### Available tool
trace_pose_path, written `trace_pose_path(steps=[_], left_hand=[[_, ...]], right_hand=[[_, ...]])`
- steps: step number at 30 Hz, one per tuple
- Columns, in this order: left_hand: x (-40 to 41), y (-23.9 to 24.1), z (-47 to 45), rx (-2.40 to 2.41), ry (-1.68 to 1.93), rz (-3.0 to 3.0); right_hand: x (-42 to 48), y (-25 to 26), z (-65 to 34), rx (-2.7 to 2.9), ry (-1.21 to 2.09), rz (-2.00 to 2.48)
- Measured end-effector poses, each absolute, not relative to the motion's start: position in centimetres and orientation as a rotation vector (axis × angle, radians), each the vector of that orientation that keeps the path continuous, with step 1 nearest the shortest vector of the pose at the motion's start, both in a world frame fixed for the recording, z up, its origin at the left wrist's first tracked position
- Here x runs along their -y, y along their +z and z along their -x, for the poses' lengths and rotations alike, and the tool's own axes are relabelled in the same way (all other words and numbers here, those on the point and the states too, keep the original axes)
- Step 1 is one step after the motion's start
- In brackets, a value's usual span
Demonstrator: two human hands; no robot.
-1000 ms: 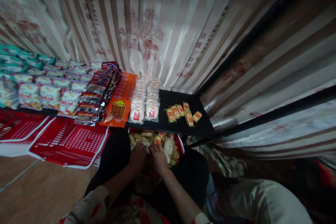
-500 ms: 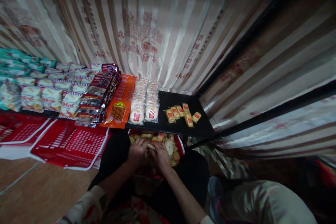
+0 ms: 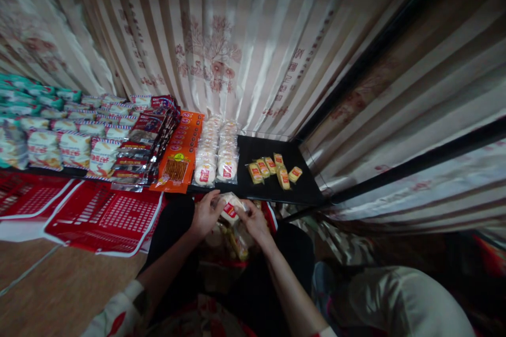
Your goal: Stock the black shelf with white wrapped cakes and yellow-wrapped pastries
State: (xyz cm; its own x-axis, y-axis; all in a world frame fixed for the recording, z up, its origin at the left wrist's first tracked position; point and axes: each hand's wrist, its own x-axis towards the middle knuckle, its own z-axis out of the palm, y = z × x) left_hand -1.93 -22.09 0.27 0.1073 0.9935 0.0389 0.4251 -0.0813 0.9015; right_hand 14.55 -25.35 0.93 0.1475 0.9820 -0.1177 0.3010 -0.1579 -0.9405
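Between my two hands is a white round packaged cracker (image 3: 230,207) with a red label, in a clear wrapper. My left hand (image 3: 206,214) grips its left side, and my right hand (image 3: 253,221) pinches the right side. Both are just past the front edge of the black shelf (image 3: 253,142). Below them, between my knees, a red basket (image 3: 272,217) holds yellow packets (image 3: 237,245), partly hidden by my hands. Two rows of similar white round packs (image 3: 227,168) lie on the shelf ahead, with several small yellow packets (image 3: 283,176) to their right.
Left of the white packs lie an orange bag (image 3: 176,163), dark red packets (image 3: 144,131) and striped white bags (image 3: 75,150). Red baskets (image 3: 106,216) stand below the shelf at left. A black frame bar (image 3: 395,174) runs along the right. Another person's leg (image 3: 407,295) is at lower right.
My hands have risen from down in the basket toward the shelf edge, bringing up the white pack. Its red label now faces up. The goods on the shelf look unchanged.
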Motion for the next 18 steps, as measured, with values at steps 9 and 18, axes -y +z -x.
trace_pose_path(steps=[9, 18], left_hand=[[21.6, 1.3, 1.5, -1.470, 0.753, -1.749], [21.2, 3.9, 0.6, -1.441, 0.721, -2.133]], right_hand=[[26.1, 0.2, -15.0, 1.274, 1.238, 1.561], [25.0, 0.8, -14.7, 1.307, 0.985, 1.593]])
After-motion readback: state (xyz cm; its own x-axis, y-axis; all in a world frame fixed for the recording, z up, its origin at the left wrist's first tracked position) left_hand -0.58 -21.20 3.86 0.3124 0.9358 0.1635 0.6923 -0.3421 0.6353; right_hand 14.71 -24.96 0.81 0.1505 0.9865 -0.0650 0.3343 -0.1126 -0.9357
